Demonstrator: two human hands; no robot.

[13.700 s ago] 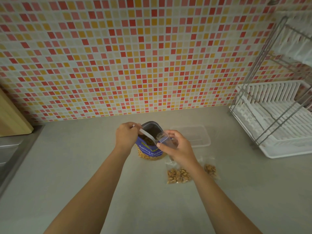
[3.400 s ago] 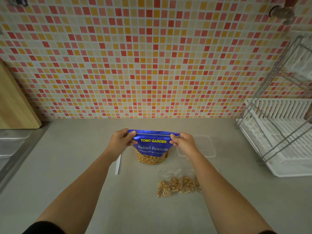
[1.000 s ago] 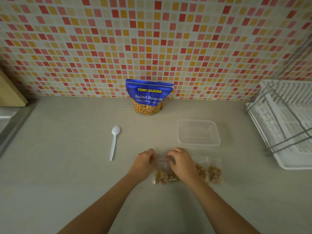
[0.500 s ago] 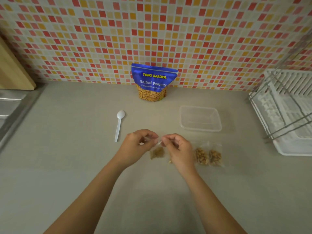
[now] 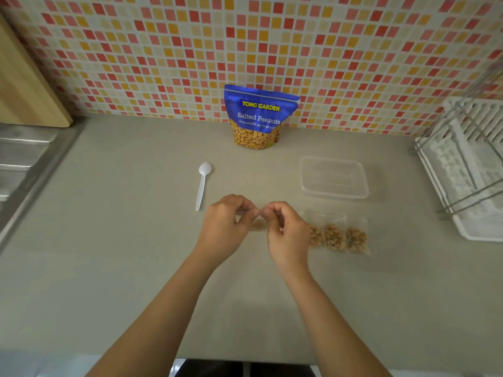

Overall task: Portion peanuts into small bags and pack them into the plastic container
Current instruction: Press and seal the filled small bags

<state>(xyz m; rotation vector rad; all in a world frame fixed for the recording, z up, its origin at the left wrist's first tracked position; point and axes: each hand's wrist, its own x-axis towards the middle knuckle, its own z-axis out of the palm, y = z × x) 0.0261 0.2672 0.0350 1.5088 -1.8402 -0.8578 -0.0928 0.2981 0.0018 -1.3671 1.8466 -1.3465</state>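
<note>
My left hand (image 5: 226,227) and my right hand (image 5: 285,229) pinch the top edge of a small clear bag of peanuts (image 5: 258,225), held just above the counter; the hands hide most of it. To the right lie filled small bags of peanuts (image 5: 337,236), flat on the counter. Behind them sits the clear plastic container (image 5: 334,177), holding nothing. A blue pouch of salted peanuts (image 5: 258,117) stands shut against the tiled wall. A white plastic spoon (image 5: 202,185) lies left of my hands.
A white dish rack (image 5: 468,170) with a metal frame fills the right side. A steel sink drainboard (image 5: 19,159) and a wooden board (image 5: 24,85) are at the left. The grey counter's front edge (image 5: 163,357) runs below my forearms.
My hands lifted one small bag off the counter and now pinch its top closer together. The pouch, shut and set back against the wall earlier, has not moved.
</note>
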